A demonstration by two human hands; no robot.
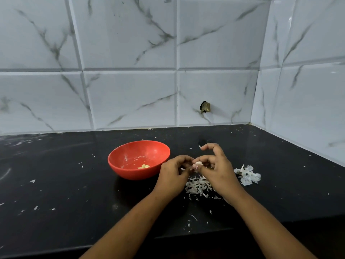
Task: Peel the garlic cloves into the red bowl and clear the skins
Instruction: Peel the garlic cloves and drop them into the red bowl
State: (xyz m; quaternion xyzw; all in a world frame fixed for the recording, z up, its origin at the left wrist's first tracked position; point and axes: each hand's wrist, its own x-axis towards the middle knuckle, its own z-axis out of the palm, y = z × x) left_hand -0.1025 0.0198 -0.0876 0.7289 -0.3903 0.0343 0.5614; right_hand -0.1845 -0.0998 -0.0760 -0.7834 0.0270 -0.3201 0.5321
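A red bowl (130, 171) stands on the black counter with a few peeled garlic cloves (143, 166) at its bottom. Just right of the bowl, my left hand (173, 174) and my right hand (216, 169) meet above the counter and both pinch one small garlic clove (198, 163) between their fingertips. Under the hands lies a heap of white garlic skins (198, 186). A second clump of skins (247, 174) lies to the right of my right hand.
The black counter (65, 174) is strewn with small white skin flakes. A marble-tiled wall (130, 90) closes the back and right side, with a dark hole (205, 107) in one tile. The counter's front edge runs below my forearms.
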